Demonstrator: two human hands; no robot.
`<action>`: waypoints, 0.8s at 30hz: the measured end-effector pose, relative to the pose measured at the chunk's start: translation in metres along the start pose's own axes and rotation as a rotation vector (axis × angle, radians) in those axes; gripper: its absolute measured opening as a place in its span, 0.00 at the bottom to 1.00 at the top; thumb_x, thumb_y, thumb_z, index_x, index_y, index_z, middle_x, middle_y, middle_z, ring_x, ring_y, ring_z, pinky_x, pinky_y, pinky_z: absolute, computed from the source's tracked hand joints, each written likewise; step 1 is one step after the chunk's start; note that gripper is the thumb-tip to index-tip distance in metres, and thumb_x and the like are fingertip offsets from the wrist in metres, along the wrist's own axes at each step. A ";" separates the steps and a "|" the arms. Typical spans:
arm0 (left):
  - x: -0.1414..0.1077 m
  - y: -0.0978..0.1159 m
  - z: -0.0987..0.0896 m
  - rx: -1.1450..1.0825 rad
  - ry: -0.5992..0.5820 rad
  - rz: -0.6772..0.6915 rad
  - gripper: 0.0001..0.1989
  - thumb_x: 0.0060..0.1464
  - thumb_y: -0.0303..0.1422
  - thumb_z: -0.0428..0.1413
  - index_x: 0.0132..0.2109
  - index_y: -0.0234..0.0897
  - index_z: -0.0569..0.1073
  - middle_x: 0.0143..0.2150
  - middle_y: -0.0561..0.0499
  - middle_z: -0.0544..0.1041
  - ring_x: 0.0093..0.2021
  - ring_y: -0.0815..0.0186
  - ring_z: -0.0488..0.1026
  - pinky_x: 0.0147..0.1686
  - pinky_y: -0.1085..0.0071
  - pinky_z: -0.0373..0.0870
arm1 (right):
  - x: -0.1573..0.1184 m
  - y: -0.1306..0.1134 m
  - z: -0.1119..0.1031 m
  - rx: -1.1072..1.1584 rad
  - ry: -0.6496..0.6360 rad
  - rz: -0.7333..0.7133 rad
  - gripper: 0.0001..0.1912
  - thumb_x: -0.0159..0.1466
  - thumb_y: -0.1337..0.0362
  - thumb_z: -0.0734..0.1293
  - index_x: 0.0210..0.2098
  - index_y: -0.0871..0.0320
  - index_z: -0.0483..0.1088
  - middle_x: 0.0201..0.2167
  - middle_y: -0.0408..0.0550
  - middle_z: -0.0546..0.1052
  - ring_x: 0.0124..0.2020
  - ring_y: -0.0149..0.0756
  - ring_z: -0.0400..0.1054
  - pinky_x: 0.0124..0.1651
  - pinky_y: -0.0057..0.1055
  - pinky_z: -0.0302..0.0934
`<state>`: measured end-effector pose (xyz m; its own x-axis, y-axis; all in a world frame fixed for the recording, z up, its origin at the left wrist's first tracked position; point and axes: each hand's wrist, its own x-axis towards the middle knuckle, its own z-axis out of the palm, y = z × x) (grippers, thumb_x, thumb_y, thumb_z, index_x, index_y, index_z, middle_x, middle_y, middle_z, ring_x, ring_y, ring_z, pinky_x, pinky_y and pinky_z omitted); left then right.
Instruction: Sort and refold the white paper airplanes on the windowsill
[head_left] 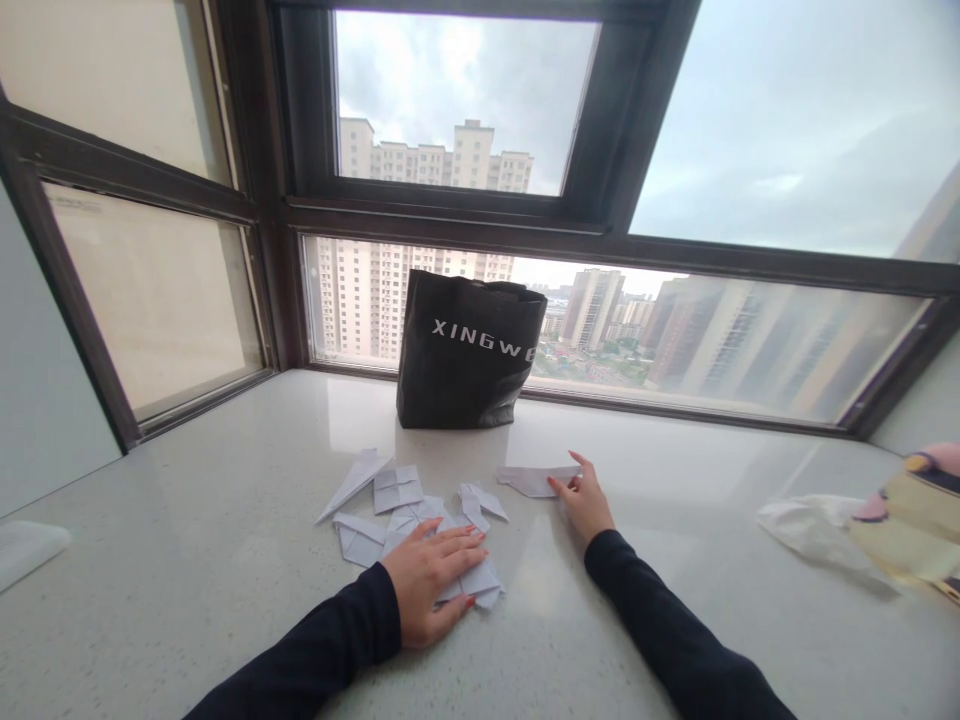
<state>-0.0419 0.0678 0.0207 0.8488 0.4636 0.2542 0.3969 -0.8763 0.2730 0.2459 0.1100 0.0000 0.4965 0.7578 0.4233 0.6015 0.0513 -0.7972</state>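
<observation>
My left hand (435, 580) lies flat, fingers stretched out, over some folded white papers (480, 580) and covers part of them. Around it are more pieces of folded paper: a pointed paper plane (356, 483), a square fold (398, 488), a flat fold (358, 540) and a small angular piece (482, 503). Off to the right, my right hand (585, 503) grips the right end of a long folded paper strip (529, 481) between thumb and fingers. That strip is at or just above the white counter (555, 640); I cannot tell which.
A black bag (465, 365) with white lettering stands upright behind the papers, by the window. At the right edge sits a plush-looking tissue holder (911, 515) with a white tissue (806, 525) sticking out. A white object (30, 552) lies at the left edge.
</observation>
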 end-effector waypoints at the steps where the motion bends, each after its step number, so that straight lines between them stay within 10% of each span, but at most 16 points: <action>1: 0.000 0.000 0.000 -0.002 0.001 0.002 0.23 0.48 0.35 0.49 0.53 0.42 0.60 0.58 0.49 0.61 0.57 0.58 0.56 0.55 0.55 0.45 | 0.001 0.000 0.000 -0.014 -0.004 -0.014 0.32 0.49 0.58 0.64 0.52 0.60 0.57 0.16 0.35 0.63 0.19 0.33 0.60 0.28 0.31 0.55; 24: -0.001 0.000 0.001 0.002 -0.003 -0.007 0.21 0.50 0.36 0.48 0.53 0.40 0.62 0.57 0.49 0.62 0.57 0.59 0.57 0.55 0.56 0.44 | 0.020 0.023 0.001 0.054 -0.147 -0.069 0.26 0.48 0.56 0.64 0.44 0.62 0.67 0.14 0.36 0.62 0.18 0.31 0.56 0.23 0.29 0.53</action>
<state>-0.0423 0.0676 0.0195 0.8472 0.4690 0.2495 0.4031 -0.8735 0.2730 0.2693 0.1270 -0.0102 0.3557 0.8379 0.4139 0.5948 0.1386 -0.7918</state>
